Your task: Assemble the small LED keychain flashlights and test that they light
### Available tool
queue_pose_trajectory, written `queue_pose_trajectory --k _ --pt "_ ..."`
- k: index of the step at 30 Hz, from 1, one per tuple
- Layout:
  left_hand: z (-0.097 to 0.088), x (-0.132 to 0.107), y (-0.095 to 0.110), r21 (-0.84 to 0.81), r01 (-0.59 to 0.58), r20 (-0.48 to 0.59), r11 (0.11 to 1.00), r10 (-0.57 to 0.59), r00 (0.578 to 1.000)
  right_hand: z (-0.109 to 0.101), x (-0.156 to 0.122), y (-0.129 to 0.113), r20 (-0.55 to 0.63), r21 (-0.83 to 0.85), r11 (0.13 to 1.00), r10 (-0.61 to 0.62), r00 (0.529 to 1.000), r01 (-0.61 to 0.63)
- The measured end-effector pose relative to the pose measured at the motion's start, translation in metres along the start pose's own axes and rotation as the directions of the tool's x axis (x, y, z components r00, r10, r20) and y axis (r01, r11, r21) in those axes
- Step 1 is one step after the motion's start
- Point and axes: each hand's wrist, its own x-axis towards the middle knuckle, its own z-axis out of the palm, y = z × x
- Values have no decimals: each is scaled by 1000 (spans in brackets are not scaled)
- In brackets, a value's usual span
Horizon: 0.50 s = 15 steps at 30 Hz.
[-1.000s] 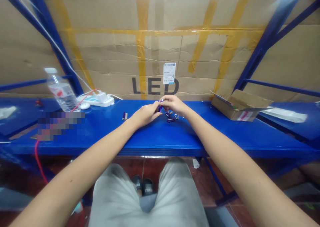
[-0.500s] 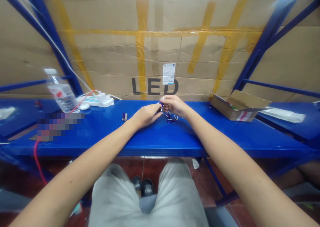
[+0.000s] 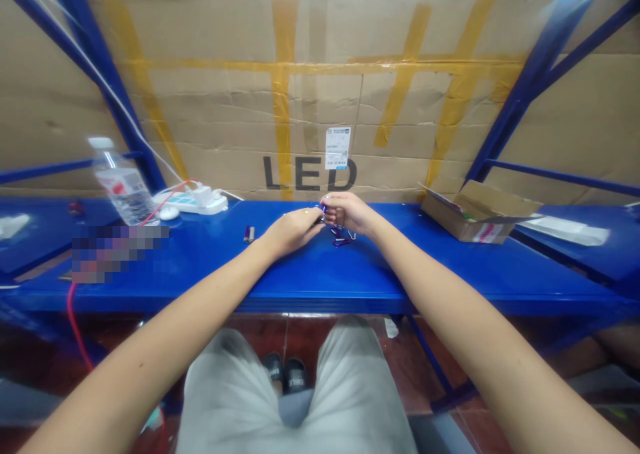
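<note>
Both my hands meet over the far middle of the blue bench (image 3: 320, 274). My left hand (image 3: 293, 229) and my right hand (image 3: 347, 211) have their fingers pinched together on a small purple metal piece (image 3: 324, 210) held between them. Several small purple and silver clips (image 3: 341, 239) lie on the bench just under and in front of my right hand. A short purple and silver cylinder (image 3: 249, 234) lies to the left of my left hand.
A plastic water bottle (image 3: 123, 184) and a white power strip (image 3: 193, 201) with a red cable stand at the back left. An open cardboard box (image 3: 477, 211) sits at the back right. A taped cardboard wall (image 3: 310, 94) marked LED closes the back.
The purple piece sits lower between my fingertips and shows less than a second ago. My hands have shifted only slightly.
</note>
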Motion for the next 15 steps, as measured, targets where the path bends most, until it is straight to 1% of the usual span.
queue_pose_trajectory --k 5,11,15 --pt "2 0 -3 12 -43 -45 999 44 998 -1 2 1 10 25 999 41 999 -41" --pt "1 0 -4 49 -62 -53 997 64 996 -5 4 3 40 65 982 174 984 -177" --pt "1 0 -4 81 -71 -113 994 80 990 -7 6 3 64 106 974 196 979 -202"
